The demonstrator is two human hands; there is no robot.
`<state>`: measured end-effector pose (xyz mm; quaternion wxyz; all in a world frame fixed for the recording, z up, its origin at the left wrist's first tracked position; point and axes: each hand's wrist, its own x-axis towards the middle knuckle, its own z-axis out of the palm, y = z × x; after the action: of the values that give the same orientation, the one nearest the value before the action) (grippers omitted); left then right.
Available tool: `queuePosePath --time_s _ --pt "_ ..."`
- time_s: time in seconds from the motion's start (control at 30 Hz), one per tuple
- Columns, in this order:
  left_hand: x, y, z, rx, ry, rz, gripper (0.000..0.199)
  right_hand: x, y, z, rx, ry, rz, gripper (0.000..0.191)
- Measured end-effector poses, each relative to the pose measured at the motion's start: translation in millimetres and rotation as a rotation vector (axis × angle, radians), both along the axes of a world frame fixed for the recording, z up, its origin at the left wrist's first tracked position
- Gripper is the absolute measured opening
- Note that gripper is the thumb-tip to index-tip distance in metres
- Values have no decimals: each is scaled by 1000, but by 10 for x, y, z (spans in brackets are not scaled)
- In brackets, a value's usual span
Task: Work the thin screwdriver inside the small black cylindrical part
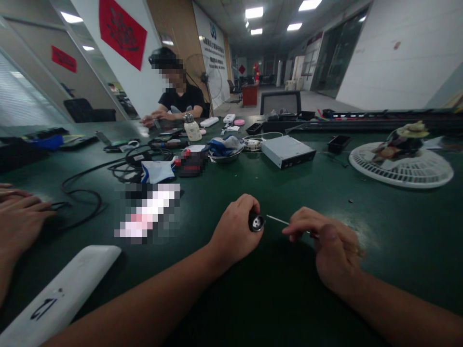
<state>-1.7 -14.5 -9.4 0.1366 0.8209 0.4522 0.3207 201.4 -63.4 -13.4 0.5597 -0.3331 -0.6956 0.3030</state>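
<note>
Left hand (237,229): near the centre, fingers wrapped around a dark cylinder (256,223), its round, silver-rimmed end facing the camera.
Right hand (334,248): holds a thin metal rod (278,220), tip pointing left, just beside the cylinder but apart from it.
Green table (307,193): dark, glossy, spread beneath both hands.
Lower left: a long white case (77,279) with a black marking; farther up, another person's hand (25,217) near a black cable (100,200).
Middle of the table: a blue-and-white cloth (224,144) in a dish (235,155), left of a grey disc drive (284,148).
Right side: a round white grille (415,178) lying flat.
Across the table: a seated person (186,102) in black, behind a pale bottle (192,130).
</note>
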Motion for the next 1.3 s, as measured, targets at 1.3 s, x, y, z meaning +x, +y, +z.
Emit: queuePosePath --time_s 1.3 --pt "8 -10 7 -23 7 -149 19 -100 -27 145 28 -295 100 27"
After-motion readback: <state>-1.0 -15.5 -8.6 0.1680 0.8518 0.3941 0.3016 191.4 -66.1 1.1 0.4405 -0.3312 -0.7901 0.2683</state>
